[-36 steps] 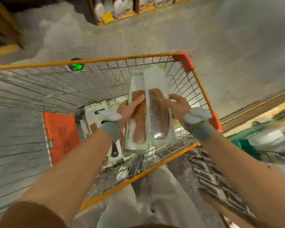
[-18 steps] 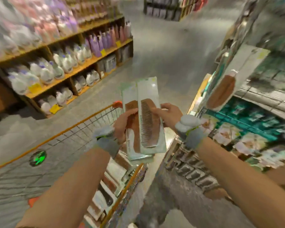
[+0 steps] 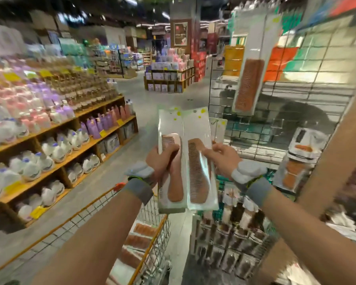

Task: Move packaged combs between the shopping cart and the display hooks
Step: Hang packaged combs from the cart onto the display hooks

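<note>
Raised higher above the cart (image 3: 103,204), brown clear-packed combs (image 3: 195,173) are gripped by left hand (image 3: 160,159) and right hand (image 3: 222,159).

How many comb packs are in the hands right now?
2. The left comb pack is gripped by the left hand; the right comb pack, side by side with it, is pinched at its edge by the right hand. More may be stacked behind, hidden.

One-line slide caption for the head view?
Left hand grips the left comb pack, right hand the right comb pack, side by side between shopping cart and wire display grid.
</note>
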Tool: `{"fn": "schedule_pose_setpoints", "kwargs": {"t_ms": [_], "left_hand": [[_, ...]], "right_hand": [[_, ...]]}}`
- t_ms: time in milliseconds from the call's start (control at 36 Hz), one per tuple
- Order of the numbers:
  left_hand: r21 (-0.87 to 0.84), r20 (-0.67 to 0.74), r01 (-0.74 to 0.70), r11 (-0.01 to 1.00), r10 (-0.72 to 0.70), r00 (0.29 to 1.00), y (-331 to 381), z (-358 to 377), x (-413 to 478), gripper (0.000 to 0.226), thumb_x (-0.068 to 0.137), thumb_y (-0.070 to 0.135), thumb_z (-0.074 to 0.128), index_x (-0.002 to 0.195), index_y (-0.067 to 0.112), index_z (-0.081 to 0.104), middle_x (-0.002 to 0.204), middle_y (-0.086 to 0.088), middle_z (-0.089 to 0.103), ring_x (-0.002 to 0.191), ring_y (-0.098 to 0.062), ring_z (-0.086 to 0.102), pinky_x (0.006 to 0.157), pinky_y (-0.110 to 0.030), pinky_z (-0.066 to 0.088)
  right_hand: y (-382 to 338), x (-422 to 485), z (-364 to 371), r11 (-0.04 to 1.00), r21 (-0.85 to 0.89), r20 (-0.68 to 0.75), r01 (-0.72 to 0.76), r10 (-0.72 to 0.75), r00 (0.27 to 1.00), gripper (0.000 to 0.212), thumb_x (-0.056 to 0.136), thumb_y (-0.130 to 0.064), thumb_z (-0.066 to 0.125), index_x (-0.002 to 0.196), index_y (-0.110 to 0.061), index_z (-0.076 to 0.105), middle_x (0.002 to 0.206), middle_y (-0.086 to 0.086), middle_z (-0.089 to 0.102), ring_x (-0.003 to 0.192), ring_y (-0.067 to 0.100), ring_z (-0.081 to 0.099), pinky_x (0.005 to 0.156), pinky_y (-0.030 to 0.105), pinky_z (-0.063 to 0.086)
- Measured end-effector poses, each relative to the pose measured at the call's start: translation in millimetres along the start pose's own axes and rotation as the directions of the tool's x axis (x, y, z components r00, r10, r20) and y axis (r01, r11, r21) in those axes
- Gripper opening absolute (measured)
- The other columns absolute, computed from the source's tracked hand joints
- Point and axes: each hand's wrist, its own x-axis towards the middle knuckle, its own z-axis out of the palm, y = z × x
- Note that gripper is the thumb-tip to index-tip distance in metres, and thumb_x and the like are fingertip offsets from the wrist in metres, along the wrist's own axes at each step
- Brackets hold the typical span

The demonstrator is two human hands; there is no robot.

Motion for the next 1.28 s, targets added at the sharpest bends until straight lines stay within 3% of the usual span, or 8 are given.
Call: {"fn": "schedule_pose_setpoints", "kwargs": {"t_ms": [83, 278, 417, 639, 861, 1028, 1139, 1278], "left_hand": [[0.012, 0.000, -0.035, 0.999, 0.035, 0.999, 11, 10, -10, 0.027, 0.085, 0.037, 0.067, 0.102, 0.016, 0.070, 0.098, -0.007, 0.071, 0.087, -0.020, 0.066, 0.071, -0.028, 0.051], [-0.025, 0.091, -0.077, 0.997, 0.079, 0.993, 38, 44, -33, 0.034, 0.086, 0.041, 0.065, 0.110, 0.018, 0.065, 0.099, -0.003, 0.070, 0.086, -0.017, 0.065, 0.072, -0.027, 0.051], [-0.044, 0.166, -0.127, 0.991, 0.132, 0.977, 70, 53, -34, 0.019, 0.090, 0.036, 0.062, 0.103, 0.023, 0.059, 0.087, 0.004, 0.065, 0.075, -0.007, 0.061, 0.057, -0.016, 0.044], [-0.051, 0.155, -0.177, 0.983, 0.183, 0.971, 110, 49, -4, 0.031, 0.086, 0.038, 0.066, 0.109, 0.017, 0.065, 0.105, -0.007, 0.071, 0.092, -0.023, 0.067, 0.085, -0.038, 0.056], [-0.143, 0.150, -0.250, 0.958, 0.271, 0.951, 144, 34, 37, 0.037, 0.084, 0.038, 0.067, 0.115, 0.017, 0.064, 0.104, -0.002, 0.069, 0.088, -0.015, 0.065, 0.068, -0.024, 0.051], [-0.114, 0.159, -0.257, 0.960, 0.273, 0.949, 133, 18, 63, 0.040, 0.084, 0.040, 0.067, 0.117, 0.017, 0.063, 0.107, -0.005, 0.069, 0.094, -0.021, 0.066, 0.084, -0.035, 0.055], [-0.085, 0.187, -0.240, 0.967, 0.252, 0.950, 108, 20, 66, 0.028, 0.085, 0.037, 0.066, 0.107, 0.020, 0.063, 0.102, -0.004, 0.069, 0.089, -0.020, 0.065, 0.076, -0.029, 0.052], [-0.052, 0.249, -0.157, 0.986, 0.165, 0.954, 65, 38, 61, 0.033, 0.086, 0.033, 0.068, 0.111, 0.012, 0.062, 0.103, -0.005, 0.068, 0.090, -0.020, 0.065, 0.078, -0.030, 0.051]], "right_hand": [[2, -9, -19, 0.999, -0.015, -0.013, 0.031, -0.031, 0.999, 0.021, 0.085, -0.034, 0.064, 0.091, -0.014, 0.064, 0.097, 0.012, 0.069, 0.088, 0.028, 0.065, 0.084, 0.039, 0.053], [11, -30, -65, 0.997, 0.052, -0.046, 0.058, -0.055, 0.997, 0.009, 0.090, -0.027, 0.060, 0.092, -0.019, 0.057, 0.070, -0.007, 0.062, 0.051, 0.001, 0.056, 0.045, 0.013, 0.044], [-3, -32, -83, 0.996, 0.037, -0.110, 0.076, -0.072, 0.991, 0.020, 0.090, -0.028, 0.061, 0.104, -0.013, 0.058, 0.083, 0.002, 0.064, 0.068, 0.017, 0.059, 0.060, 0.030, 0.051], [-36, -10, -92, 0.989, 0.102, -0.206, 0.104, -0.082, 0.975, 0.015, 0.089, -0.025, 0.061, 0.095, -0.011, 0.059, 0.062, -0.004, 0.059, 0.061, 0.015, 0.052, 0.065, 0.035, 0.052], [-78, 20, -88, 0.994, -0.001, -0.293, 0.113, -0.108, 0.950, 0.029, 0.086, -0.038, 0.062, 0.100, -0.013, 0.060, 0.099, 0.002, 0.064, 0.090, 0.023, 0.062, 0.085, 0.045, 0.054], [-75, 31, -66, 0.999, 0.037, -0.289, 0.040, -0.027, 0.957, 0.019, 0.088, -0.029, 0.062, 0.094, -0.012, 0.058, 0.087, 0.006, 0.061, 0.070, 0.021, 0.058, 0.065, 0.036, 0.056], [-37, 31, -46, 0.997, 0.045, -0.296, -0.057, 0.068, 0.953, 0.018, 0.085, -0.029, 0.064, 0.081, -0.012, 0.060, 0.078, 0.010, 0.060, 0.074, 0.028, 0.060, 0.077, 0.051, 0.056], [16, 29, -32, 0.979, 0.031, -0.242, -0.200, 0.201, 0.949, 0.020, 0.087, -0.031, 0.061, 0.081, -0.013, 0.057, 0.075, 0.008, 0.063, 0.064, 0.024, 0.059, 0.065, 0.039, 0.055]]}}
